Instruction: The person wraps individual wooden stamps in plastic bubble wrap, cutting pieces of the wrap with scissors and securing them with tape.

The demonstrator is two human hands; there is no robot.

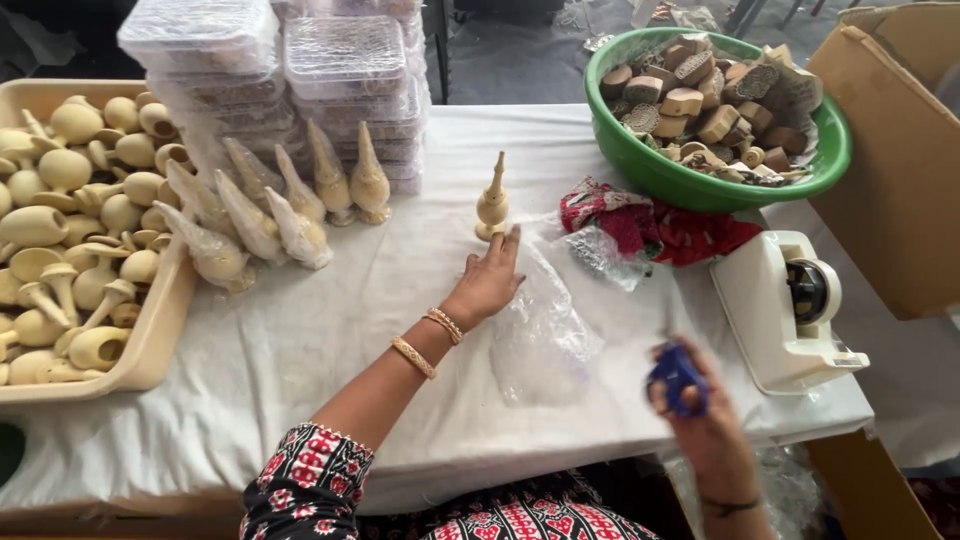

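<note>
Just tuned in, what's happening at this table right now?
A person sits at a white-clothed table. Their left hand lies flat on a clear plastic sheet, fingertips near an upright pale wooden spindle piece. The right hand grips a small blue object, blurred. Wrapped pieces lie beside a full tray.

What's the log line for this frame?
left hand: flat on tablecloth, near upright wooden bottle | right hand: holding blue object
</note>
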